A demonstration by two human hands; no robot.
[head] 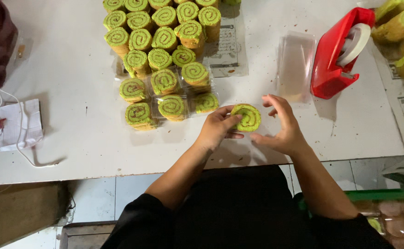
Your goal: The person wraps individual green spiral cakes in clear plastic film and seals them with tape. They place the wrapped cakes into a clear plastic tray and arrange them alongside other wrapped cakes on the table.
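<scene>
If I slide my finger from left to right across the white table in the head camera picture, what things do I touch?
White paper bag → stack of green swirl cake slices → left hand → single green swirl slice → right hand → empty clear plastic box → red tape dispenser → more roll cakes.

Left hand (218, 127) pinching, right hand (282, 127) cupped open.

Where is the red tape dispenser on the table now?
In the head view, the red tape dispenser stands at the table's upper right, beyond the right hand, beside an empty clear container.
</scene>
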